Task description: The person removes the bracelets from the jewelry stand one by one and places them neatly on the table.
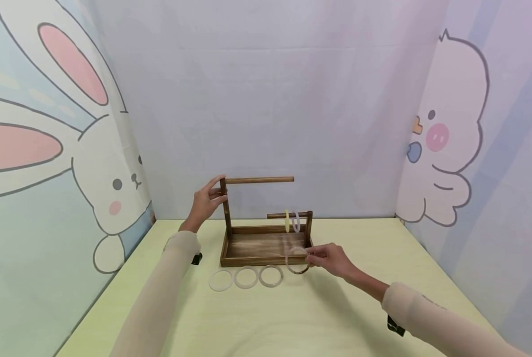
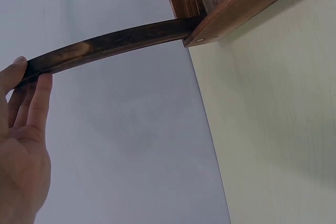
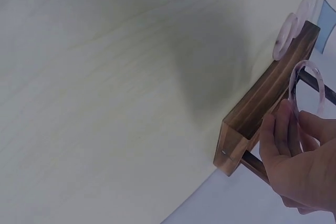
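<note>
My left hand (image 1: pixel 206 202) grips the top of the tall post of a dark wooden stand (image 1: pixel 266 261); the left wrist view shows thumb and fingers on either side of the post (image 2: pixel 105 45). Between thumb and fingers my right hand (image 1: pixel 334 260) pinches a translucent ring (image 1: pixel 297 272), held upright in front of the stand's right end. In the right wrist view this ring (image 3: pixel 321 85) rises above the fingertips. A yellow ring (image 1: pixel 287 221) and a pale lilac ring (image 1: pixel 297 222) hang on the stand's short lower bar.
Three pale rings, one at the left (image 1: pixel 221 280), one in the middle (image 1: pixel 246 277) and one at the right (image 1: pixel 270 276), lie in a row before the stand on the light table (image 1: pixel 266 322). A long upper bar (image 1: pixel 260 180) extends from the tall post. Curtains with cartoon animals surround the table.
</note>
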The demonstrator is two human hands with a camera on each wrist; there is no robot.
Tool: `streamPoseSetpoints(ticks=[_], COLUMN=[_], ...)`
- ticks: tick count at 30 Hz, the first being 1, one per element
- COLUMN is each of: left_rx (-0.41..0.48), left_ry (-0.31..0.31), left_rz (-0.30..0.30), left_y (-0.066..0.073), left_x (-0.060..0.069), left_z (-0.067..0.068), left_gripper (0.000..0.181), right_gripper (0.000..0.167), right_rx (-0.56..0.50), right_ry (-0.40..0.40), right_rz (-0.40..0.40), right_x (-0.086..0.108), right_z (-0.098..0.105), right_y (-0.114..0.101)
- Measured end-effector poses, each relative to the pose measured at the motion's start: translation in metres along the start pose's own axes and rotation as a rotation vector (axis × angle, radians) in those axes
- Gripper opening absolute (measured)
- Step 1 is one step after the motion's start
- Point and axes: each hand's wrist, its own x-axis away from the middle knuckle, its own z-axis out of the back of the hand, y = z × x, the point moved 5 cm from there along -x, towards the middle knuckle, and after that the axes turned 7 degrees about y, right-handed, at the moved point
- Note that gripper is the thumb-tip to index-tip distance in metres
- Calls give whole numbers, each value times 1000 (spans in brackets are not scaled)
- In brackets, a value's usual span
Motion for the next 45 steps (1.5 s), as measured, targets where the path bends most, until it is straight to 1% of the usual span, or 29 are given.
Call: streamPoseSetpoints(ticks=[8,13,18,24,29,33,38,45], left_rx=[-4,-9,-10,4,2,0,-5,8], left_ry=[-1,-1,2,2,1,4,5,-4], left_rz=[15,12,16,-3,-10,-5,-1,11], left_y=[2,1,-1,1,1,1,2,5], left_x=[2,1,1,1,0,1,1,2], left_z=[1,2,2,0,-2,-2,-3,-4], left_gripper=[74,74,75,74,74,74,74,73], right_gripper=[28,28,23,22,23,22,21,18], right_rx=[-51,-55,-75,-57,-54,-52,-42,5], right_ry=[-29,-28,-27,-27,-31,-24,3,49], right_rz=[-35,-43,-59,-68,-90,-99,-111,-105], right_x=[8,9,10,9,9,10,10,10], right_z=[-15,-18,-21,-25,-26,-26,-25,-24], right_y=[9,12,15,17,20,21,22,22])
